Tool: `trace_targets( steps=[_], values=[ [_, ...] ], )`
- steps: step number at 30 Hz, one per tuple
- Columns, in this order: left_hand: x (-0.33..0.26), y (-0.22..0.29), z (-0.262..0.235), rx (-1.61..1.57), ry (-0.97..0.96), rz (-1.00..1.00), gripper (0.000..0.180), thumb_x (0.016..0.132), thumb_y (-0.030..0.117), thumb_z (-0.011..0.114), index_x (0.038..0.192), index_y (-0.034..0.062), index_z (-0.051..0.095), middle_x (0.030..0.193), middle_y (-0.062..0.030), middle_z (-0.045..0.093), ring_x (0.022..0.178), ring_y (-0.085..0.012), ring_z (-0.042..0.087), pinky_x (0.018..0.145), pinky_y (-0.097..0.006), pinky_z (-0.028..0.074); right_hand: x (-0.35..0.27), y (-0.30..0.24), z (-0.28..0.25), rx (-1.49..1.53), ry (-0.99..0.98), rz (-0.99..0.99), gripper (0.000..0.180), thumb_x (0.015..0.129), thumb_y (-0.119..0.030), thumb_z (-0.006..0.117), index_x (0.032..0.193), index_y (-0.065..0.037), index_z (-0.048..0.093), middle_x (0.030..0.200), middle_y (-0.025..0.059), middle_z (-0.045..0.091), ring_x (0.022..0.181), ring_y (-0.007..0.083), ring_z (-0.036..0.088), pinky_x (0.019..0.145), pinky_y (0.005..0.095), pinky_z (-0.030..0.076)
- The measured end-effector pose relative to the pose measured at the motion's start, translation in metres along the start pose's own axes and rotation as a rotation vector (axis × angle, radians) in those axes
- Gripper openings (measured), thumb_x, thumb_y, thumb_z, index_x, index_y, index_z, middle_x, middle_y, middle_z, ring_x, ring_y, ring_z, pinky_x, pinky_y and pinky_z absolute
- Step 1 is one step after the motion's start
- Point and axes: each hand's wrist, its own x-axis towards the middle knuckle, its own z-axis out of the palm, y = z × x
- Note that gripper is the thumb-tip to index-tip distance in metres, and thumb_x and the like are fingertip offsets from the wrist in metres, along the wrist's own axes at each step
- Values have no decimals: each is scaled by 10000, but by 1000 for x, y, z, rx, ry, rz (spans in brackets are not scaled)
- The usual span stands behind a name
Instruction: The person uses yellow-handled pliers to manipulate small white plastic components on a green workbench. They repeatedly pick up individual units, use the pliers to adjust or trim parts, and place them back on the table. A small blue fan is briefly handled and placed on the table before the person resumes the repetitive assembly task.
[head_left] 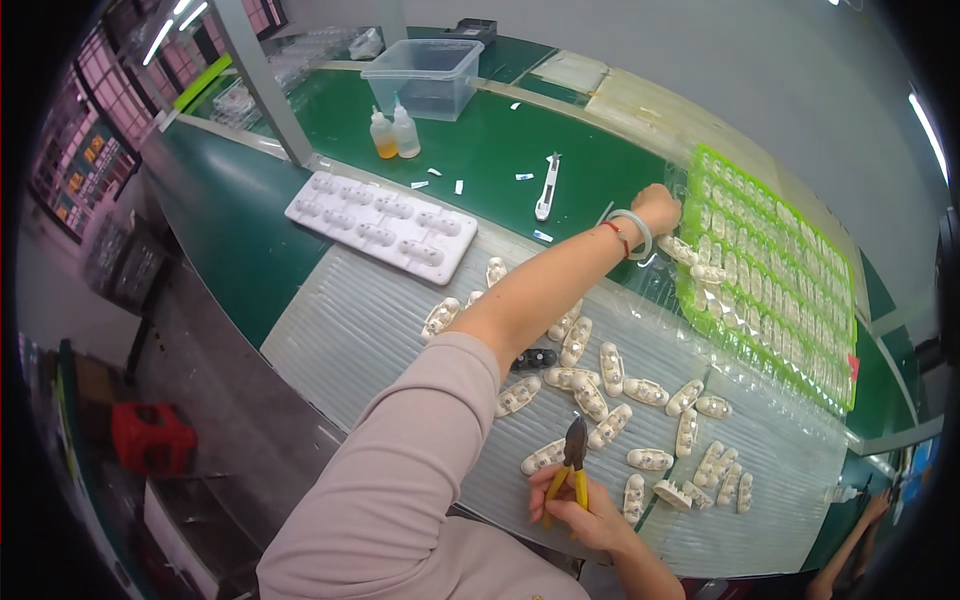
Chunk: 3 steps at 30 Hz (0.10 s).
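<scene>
My left arm reaches across to the far right. My left hand [657,210] is curled closed at the near left edge of a bright green tray [852,330] lined with clear plastic and filled with rows of small white parts. Right beside that hand lie two cream oval parts [708,273]; what its fingers hold is hidden. Close to me, my right hand [592,515] is wrapped around the yellow handles of a pair of pliers [575,450], dark jaws pointing away. Around the jaws, several cream oval parts [590,398] lie scattered on a ribbed grey mat [380,310]. One dark part [535,359] is among them.
A white moulded tray [300,213] with oval pieces sits at left. Beyond stand two squeeze bottles [405,135], a clear plastic bin [425,85] and a white utility knife [547,190]. A metal post [262,85] rises at far left. Another person's arm [850,550] shows lower right.
</scene>
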Motion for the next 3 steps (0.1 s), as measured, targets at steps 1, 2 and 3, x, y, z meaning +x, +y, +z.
trace_targets(
  steps=[1,2,3],
  values=[
    [4,-2,3,-147,-26,-20,437,853,294,587,865,-143,597,865,-232,651,677,-322,650,688,-383,520,-1,0,0,15,17,-10,353,825,-14,410,1176,9,437,937,79,539,849,169,559,797,302,446],
    [8,-5,4,-292,-56,-38,423,858,276,583,893,-146,588,861,-218,657,673,-319,650,677,-390,522,-1,-1,-1,16,13,5,354,826,-16,413,1179,7,437,942,81,538,852,170,558,801,306,444],
    [8,0,9,-301,-66,-29,423,858,276,583,893,-146,588,861,-218,657,673,-319,650,677,-390,522,-2,0,-2,25,22,12,356,827,-17,416,1181,6,436,947,83,537,854,171,557,806,311,443]
  ],
)
